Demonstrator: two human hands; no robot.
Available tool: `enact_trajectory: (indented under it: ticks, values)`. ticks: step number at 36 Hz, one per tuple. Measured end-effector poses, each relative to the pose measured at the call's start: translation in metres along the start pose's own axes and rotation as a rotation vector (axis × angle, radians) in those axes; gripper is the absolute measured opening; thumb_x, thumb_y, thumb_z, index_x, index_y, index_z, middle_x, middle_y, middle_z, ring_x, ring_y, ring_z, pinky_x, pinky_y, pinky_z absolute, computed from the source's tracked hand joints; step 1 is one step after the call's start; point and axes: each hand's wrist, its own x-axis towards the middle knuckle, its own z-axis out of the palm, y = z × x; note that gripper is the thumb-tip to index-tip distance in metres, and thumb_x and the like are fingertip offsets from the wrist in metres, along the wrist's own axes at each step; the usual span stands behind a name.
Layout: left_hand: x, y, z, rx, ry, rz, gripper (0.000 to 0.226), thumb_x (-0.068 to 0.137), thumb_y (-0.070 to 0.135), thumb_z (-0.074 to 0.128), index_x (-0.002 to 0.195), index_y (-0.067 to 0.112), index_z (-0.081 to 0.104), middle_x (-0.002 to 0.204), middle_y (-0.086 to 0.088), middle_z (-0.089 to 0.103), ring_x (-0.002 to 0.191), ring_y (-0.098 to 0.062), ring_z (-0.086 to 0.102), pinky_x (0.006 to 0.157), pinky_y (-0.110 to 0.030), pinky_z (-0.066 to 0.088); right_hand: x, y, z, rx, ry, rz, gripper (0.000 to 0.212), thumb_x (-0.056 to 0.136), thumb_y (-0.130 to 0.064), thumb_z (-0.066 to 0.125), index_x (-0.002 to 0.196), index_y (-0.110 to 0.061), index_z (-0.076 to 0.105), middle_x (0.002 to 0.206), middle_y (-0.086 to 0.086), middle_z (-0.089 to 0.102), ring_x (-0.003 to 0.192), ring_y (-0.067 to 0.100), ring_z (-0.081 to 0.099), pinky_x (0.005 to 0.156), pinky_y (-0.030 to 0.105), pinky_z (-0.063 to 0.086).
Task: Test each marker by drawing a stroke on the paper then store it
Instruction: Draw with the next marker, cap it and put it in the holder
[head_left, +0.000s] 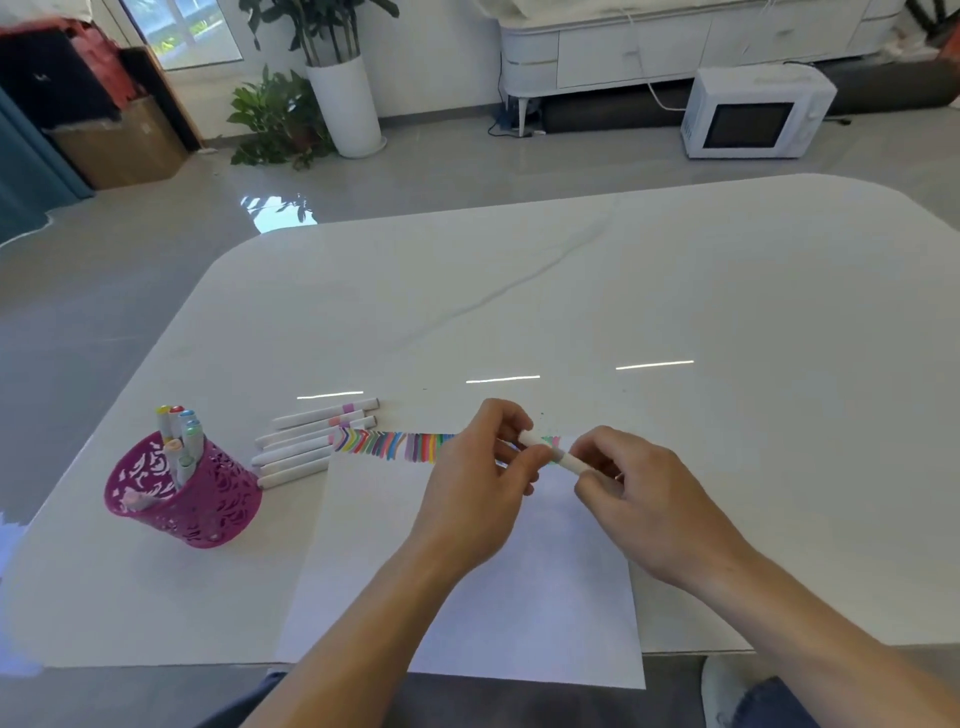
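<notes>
one white marker is held just above the far edge of the paper, over the row of colour strokes. left hand fingers are pinched on one end, right hand fingers are curled round the other. capping or uncapping cannot be told.

risks judged:
- if the cap gives suddenly, a bare tip may be dragged across skin or finished strokes.
- the unweighted sheet may be shifted by a wrist.
- the pink holder, already partly filled, may be tipped when a marker is pushed in.

loose markers lie between holder and paper on the tabletop.
</notes>
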Motion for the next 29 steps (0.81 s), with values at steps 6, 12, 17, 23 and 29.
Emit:
enact_trajectory:
  ticks: [6,12,17,23,29]
  values:
    - [-0.004,-0.009,0.006,0.403,-0.153,0.197,0.015,0.102,0.030,0.050,0.115,0.032,0.058,0.089,0.021,0.055,0.080,-0.004,0.056,0.071,-0.012,0.042,-0.001,0.008,-0.008,-0.100,-0.014,-0.014,0.010,0.092,-0.017,0.057,0.086,-0.026,0.055,0.069,-0.007,0.055,0.060,0.012,0.049,0.056,0.026,0.039]
    - [-0.006,-0.014,0.001,0.579,-0.215,0.325,0.023,0.104,0.019,0.047,0.121,0.023,0.061,0.096,0.013,0.052,0.080,-0.012,0.051,0.071,-0.020,0.043,0.000,0.009,-0.001,-0.209,-0.016,-0.097,0.023,0.096,-0.049,0.057,0.086,-0.029,0.053,0.069,-0.009,0.056,0.064,0.011,0.055,0.056,0.025,0.040]
    - [-0.008,-0.020,-0.003,0.577,-0.208,0.321,0.021,0.097,0.006,0.050,0.106,0.018,0.064,0.087,0.012,0.052,0.075,-0.015,0.051,0.066,-0.029,0.045,0.001,0.007,0.002,-0.350,-0.062,-0.124,0.044,0.097,-0.067,0.040,0.076,-0.029,0.047,0.066,-0.011,0.047,0.063,0.009,0.049,0.054,0.022,0.030]
    - [-0.009,-0.019,-0.006,0.567,-0.200,0.316,0.024,0.095,0.003,0.052,0.105,0.018,0.068,0.086,0.013,0.055,0.069,-0.007,0.047,0.062,-0.009,0.035,0.001,0.001,0.005,-0.409,-0.073,-0.074,0.050,0.097,-0.069,0.039,0.068,-0.029,0.037,0.058,-0.011,0.044,0.061,0.016,0.051,0.056,0.029,0.038]
    - [-0.007,-0.021,-0.008,0.514,-0.120,0.312,0.033,0.089,0.014,0.039,0.100,0.016,0.070,0.081,0.008,0.060,0.067,-0.008,0.049,0.062,-0.016,0.040,0.001,0.000,0.003,-0.397,-0.040,0.026,0.063,0.094,-0.074,0.039,0.062,-0.020,0.039,0.053,-0.003,0.044,0.053,0.017,0.045,0.052,0.032,0.033]
